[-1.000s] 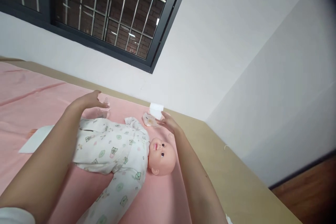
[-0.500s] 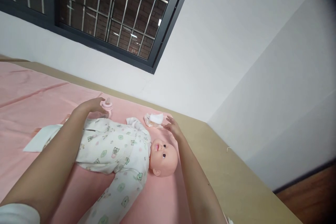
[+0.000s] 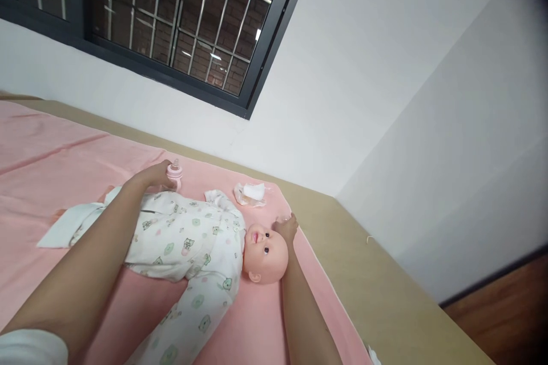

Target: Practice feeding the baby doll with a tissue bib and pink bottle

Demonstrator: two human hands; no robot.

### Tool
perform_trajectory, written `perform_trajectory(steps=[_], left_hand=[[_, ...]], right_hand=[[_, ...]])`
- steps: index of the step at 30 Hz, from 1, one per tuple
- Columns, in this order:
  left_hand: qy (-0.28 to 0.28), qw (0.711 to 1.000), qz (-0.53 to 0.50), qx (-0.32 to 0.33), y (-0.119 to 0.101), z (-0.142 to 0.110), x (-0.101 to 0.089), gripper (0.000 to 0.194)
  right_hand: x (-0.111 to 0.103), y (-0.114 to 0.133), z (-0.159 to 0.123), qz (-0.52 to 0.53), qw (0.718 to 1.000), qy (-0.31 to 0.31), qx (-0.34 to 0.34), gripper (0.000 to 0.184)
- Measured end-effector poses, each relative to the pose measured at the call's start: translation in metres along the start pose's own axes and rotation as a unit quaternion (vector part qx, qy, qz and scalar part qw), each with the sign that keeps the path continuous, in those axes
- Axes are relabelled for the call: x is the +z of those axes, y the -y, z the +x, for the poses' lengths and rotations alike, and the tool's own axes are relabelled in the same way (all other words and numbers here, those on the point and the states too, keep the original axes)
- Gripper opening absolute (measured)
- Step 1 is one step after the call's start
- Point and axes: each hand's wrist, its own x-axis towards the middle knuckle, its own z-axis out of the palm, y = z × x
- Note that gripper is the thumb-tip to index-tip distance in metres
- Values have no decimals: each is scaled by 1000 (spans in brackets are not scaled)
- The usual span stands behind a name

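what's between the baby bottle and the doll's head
In the head view, a strip of pink sheet beside the bottle, then the doll's patterned shirt, reaching to the doll's head.

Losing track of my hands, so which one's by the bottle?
Your left hand is at the pink-collared bottle; the right hand is beside the doll's head.

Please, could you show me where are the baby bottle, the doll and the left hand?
Baby bottle (image 3: 174, 173): head view, on its pink collar.
Doll (image 3: 192, 234): head view, on its clothed torso.
Left hand (image 3: 158, 174): head view, on its back.
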Motion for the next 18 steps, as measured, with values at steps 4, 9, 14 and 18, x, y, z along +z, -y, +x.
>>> perform_trajectory(steps=[4,9,14,18], left_hand=[[-5,1000,-2,-11,3,5,5,63],[-17,999,-45,-7,-1,4,4,62],[-28,994,-98,26,-24,-8,-5,61],[-47,989,-135,43,-62,-25,-9,65]], right_hand=[[0,0,-3,-7,1000,0,23,78],[-3,1,-3,-12,1000,11,20,77],[-4,0,-3,2,999,16,32,75],[-16,14,2,113,992,34,48,72]])
